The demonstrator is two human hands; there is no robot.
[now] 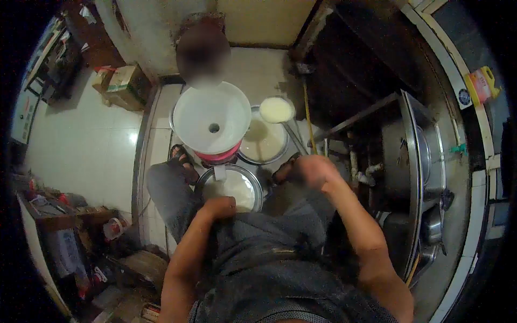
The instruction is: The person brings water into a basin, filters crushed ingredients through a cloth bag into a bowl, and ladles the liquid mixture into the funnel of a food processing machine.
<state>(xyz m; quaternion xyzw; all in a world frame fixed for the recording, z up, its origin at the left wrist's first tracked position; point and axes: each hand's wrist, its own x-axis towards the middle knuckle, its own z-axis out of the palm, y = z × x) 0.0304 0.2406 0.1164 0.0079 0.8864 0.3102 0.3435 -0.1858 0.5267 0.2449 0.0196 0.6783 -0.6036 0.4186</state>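
Note:
My right hand (318, 171) is closed around the long handle of a ladle (295, 139). The ladle's round bowl, filled with pale creamy liquid (277, 110), is held over a wide metal pot (284, 153) with more of that liquid in it. To the left of the ladle stands a large white basin (188, 121) with a dark hole at its bottom, on a pink-red base (218, 157). A white spout (220, 172) points down over a nearer metal pan (259, 185) of white liquid. My left hand (219, 206) is by this pan's near edge, its fingers not clear.
A metal-framed sink stand (414, 161) with pipes is on the right. A yellow hose (308, 102) runs down behind the pots. Cardboard boxes (126, 86) sit on the left floor, and a cluttered shelf (70, 215) is at lower left. A yellow jug (481, 86) is at upper right.

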